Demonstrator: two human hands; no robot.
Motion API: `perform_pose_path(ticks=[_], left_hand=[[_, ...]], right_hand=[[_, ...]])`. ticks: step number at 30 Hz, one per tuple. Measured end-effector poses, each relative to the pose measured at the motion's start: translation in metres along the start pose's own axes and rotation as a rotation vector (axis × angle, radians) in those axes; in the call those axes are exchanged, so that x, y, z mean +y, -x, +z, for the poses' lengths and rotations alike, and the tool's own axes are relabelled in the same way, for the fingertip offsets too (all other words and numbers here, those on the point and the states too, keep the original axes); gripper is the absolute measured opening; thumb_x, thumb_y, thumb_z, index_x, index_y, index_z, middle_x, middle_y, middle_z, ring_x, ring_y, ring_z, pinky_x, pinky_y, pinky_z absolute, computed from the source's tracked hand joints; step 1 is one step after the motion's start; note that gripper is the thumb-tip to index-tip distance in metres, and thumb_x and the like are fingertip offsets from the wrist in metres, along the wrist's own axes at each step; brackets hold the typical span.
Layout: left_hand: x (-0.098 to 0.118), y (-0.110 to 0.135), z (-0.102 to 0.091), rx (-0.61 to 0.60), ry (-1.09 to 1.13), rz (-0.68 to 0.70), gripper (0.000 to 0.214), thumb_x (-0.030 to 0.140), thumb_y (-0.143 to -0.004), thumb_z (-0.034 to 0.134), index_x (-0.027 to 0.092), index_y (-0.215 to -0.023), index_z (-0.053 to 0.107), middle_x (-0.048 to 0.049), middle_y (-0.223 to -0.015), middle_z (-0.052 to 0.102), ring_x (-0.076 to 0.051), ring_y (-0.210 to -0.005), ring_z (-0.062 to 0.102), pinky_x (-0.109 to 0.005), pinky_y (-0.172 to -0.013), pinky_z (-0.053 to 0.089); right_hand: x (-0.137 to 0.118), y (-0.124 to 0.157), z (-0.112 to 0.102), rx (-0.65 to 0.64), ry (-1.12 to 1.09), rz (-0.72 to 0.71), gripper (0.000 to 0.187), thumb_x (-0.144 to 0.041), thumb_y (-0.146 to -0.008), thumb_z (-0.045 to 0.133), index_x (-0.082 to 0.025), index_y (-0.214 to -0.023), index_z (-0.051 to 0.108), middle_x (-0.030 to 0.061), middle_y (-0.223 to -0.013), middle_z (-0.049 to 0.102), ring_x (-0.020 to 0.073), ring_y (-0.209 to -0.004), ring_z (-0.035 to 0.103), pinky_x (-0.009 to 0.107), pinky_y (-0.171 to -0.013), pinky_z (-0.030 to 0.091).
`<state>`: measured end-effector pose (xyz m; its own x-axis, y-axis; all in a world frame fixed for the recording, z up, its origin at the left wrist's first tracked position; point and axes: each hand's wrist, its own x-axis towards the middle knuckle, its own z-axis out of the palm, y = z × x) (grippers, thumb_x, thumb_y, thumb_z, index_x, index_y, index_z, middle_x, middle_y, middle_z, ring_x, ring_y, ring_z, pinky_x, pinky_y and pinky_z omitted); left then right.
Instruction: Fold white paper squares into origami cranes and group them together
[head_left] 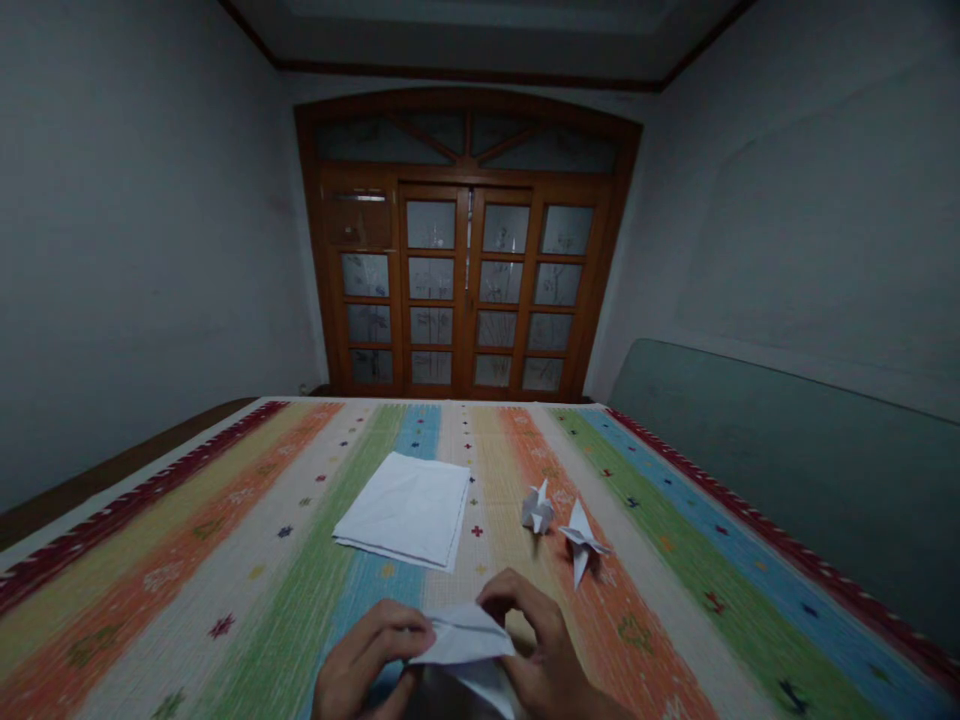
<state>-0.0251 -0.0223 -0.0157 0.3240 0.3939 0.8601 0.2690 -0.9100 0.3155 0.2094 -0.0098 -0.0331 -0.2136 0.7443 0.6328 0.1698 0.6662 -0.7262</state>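
At six o'clock, low over the cloth-covered tabletop (292,600), a folded paper (466,640) is clamped from both sides: the left hand (371,655) grips it at its nine o'clock edge, the right hand (551,640) at its three o'clock edge. The hands stand apart from each other, with the paper spanning the gap. On the right, a bent finger comes over the far corner while the thumb presses nearer the wearer. Such an opposed grip probably keeps the thin sheet taut and its creases lined up. A flap hangs toward six o'clock; the underside is too dark to tell how many layers there are.

From the held piece, a stack of white sheets (409,510) lies flat at eleven o'clock, edges slightly out of line, likely placed there for easy reach without crowding the work. Toward one o'clock sits a small spiky paper shape (538,508), and toward two o'clock a longer pointed paper figure (581,542); the two are near each other but apart, perhaps given room so their tips stay uncrushed.

No brand, label or lettering can be read. The paper looks blank, and the marks on the glazed doors (463,330) at twelve o'clock resemble plant drawings rather than writing.
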Motion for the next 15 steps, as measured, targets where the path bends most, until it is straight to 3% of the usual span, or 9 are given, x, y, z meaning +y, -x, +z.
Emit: perform_pose_path(ticks=[2, 6, 8, 11, 15], left_hand=[[-0.003, 0.002, -0.002, -0.008, -0.093, 0.039, 0.017, 0.015, -0.104, 0.053, 0.020, -0.108, 0.069, -0.0098, -0.100, 0.079, -0.022, -0.094, 0.076, -0.031, -0.081, 0.063], [-0.016, 0.012, -0.003, -0.063, -0.288, 0.145, 0.019, 0.023, -0.107, 0.049, 0.019, -0.110, 0.067, -0.0122, -0.108, 0.079, -0.027, -0.112, 0.071, -0.038, -0.090, 0.061], [-0.022, 0.016, -0.003, -0.114, -0.366, 0.200, 0.023, 0.025, -0.109, 0.046, 0.017, -0.111, 0.067, -0.0128, -0.109, 0.079, -0.028, -0.116, 0.069, -0.039, -0.092, 0.060], [-0.028, 0.017, -0.001, -0.133, -0.472, 0.261, 0.027, 0.019, -0.110, 0.042, 0.016, -0.108, 0.069, -0.0117, -0.106, 0.080, -0.027, -0.113, 0.070, -0.039, -0.091, 0.059], [-0.024, 0.015, 0.005, -0.247, -0.554, 0.279, 0.035, 0.012, -0.109, 0.036, 0.016, -0.105, 0.070, -0.0094, -0.099, 0.080, -0.025, -0.097, 0.074, -0.035, -0.084, 0.060]], right_hand=[[0.000, 0.001, 0.002, 0.025, -0.040, 0.061, 0.010, -0.017, -0.082, 0.067, -0.022, -0.089, 0.061, 0.0016, -0.080, 0.065, 0.0173, -0.069, 0.063, 0.026, -0.064, 0.050], [-0.004, 0.002, 0.006, -0.081, -0.127, 0.195, 0.008, -0.021, -0.083, 0.064, -0.022, -0.088, 0.059, 0.0021, -0.081, 0.066, 0.0185, -0.074, 0.063, 0.028, -0.067, 0.049], [-0.005, 0.000, 0.006, -0.104, -0.220, 0.282, 0.016, -0.023, -0.081, 0.066, -0.022, -0.095, 0.059, 0.0028, -0.085, 0.067, 0.0201, -0.078, 0.065, 0.029, -0.069, 0.050], [0.003, -0.006, 0.002, -0.073, -0.363, 0.417, 0.030, -0.026, -0.079, 0.068, -0.023, -0.107, 0.058, 0.0019, -0.084, 0.069, 0.0213, -0.079, 0.067, 0.029, -0.068, 0.050], [0.025, -0.010, -0.008, 0.037, -0.265, 0.471, 0.015, -0.029, -0.086, 0.059, -0.021, -0.097, 0.064, 0.0048, -0.091, 0.071, 0.0200, -0.071, 0.066, 0.032, -0.066, 0.051]])
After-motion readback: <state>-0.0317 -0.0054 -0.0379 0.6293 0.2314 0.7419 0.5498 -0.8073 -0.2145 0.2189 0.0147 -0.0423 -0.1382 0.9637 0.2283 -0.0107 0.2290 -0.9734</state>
